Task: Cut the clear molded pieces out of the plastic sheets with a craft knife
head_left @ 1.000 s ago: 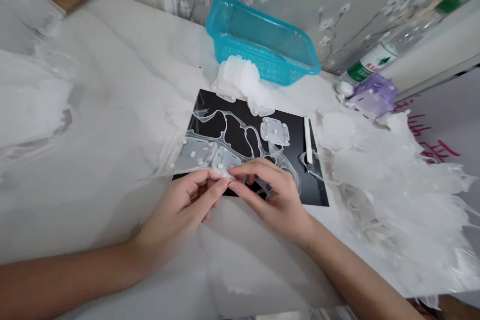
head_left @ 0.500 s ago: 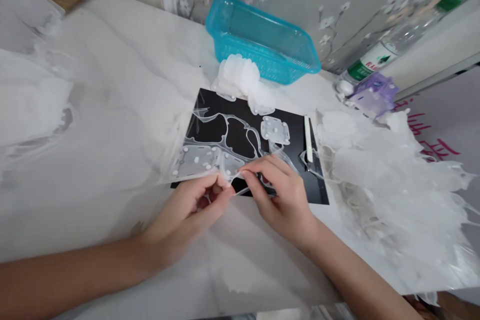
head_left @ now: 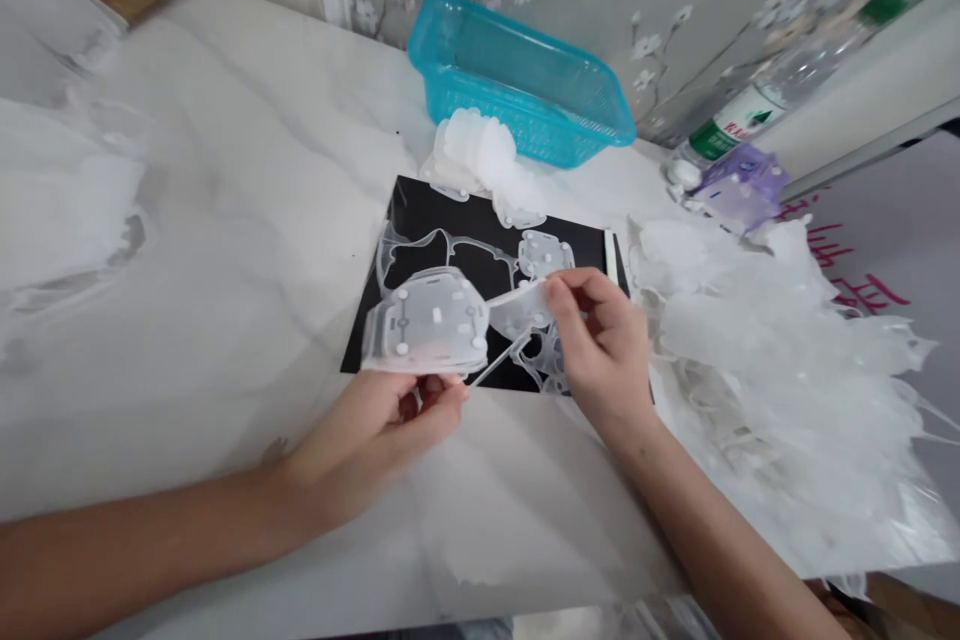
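Over the black board point(head_left: 574, 218), my left hand point(head_left: 386, 430) pinches the lower edge of a translucent white plastic piece point(head_left: 439, 315) with small white dots and slots. My right hand point(head_left: 607, 350) is closed on the end of a smaller translucent plastic flap point(head_left: 517, 312) to its right; whether the two are still joined, I cannot tell. A thin plastic strip runs from my left fingertips up towards my right hand. Behind them, thin clear cut-out webbing point(head_left: 484, 248) lies on the board. Another dotted plastic piece point(head_left: 546, 252) rests beyond my right hand.
A stack of white plastic pieces point(head_left: 474, 155) stands before a blue basket point(head_left: 525, 110). Heaped clear plastic point(head_left: 765, 370) covers the right side, and more sheets point(head_left: 60, 200) lie left. A bottle point(head_left: 742, 120) and purple packet point(head_left: 742, 188) stand at back right.
My right hand has moved right and slightly up with the plastic flap, away from my left hand. The larger piece has tilted up in my left hand, which has stayed in place.
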Tool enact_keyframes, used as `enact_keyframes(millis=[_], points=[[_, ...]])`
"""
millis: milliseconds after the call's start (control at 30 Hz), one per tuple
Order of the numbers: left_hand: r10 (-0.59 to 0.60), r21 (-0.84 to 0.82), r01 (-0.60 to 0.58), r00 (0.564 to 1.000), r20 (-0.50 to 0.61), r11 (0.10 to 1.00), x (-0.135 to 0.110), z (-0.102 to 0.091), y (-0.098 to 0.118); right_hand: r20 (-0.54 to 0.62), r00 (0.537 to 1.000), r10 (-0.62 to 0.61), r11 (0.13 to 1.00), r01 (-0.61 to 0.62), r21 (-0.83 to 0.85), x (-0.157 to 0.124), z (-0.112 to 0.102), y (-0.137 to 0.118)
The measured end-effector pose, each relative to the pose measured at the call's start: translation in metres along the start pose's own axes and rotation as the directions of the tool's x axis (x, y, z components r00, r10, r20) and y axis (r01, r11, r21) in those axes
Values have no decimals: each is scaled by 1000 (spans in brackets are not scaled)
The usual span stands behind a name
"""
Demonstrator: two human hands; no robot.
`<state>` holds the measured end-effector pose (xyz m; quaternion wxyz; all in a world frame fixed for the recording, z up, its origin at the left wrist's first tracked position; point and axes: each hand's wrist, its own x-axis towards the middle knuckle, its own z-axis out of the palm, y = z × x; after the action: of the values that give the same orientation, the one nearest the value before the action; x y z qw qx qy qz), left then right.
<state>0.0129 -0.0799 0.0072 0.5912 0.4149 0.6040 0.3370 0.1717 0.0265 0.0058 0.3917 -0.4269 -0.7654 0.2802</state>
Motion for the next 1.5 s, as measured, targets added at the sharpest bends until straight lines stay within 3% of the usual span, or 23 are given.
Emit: enact_keyframes(millis=[167,300,400,600,667,833,933,1300,1400,1500], points=[[27,-27,-27,1000,-3,999,1,-5,-1,145,954,-262,962,270,-32,-12,4,-8],[24,-100,-34,995,-95,994,2,-9,1,288,812,-508,848,529,4,-16,4,-11],[20,-155,-52,979,-202,987,4,-9,2,330,722,-608,757,653,-33,-16,4,-10],[58,-112,-82,977,-207,990,5,-4,3,301,703,-644,701,700,-135,-18,6,-10],[78,-92,-99,976,-203,991,4,-3,3,293,713,-637,697,695,-175,-19,8,-12],[25,-50,-37,977,-212,998,3,-3,-1,301,817,-493,832,544,-113,-24,10,-18],[-21,1,22,975,-219,1000,3,-3,-5,282,856,-434,874,476,-100,-29,12,-20],[4,-25,-10,972,-236,1000,2,-3,0,118,923,-367,921,378,-90,-26,14,-13],[-3,-62,-13,965,-262,998,3,-2,2,-11,966,-258,959,254,-124,-22,11,-12],[-25,-84,-1,950,-311,996,4,-3,1,-93,993,-72,996,66,-66,-16,7,-9]])
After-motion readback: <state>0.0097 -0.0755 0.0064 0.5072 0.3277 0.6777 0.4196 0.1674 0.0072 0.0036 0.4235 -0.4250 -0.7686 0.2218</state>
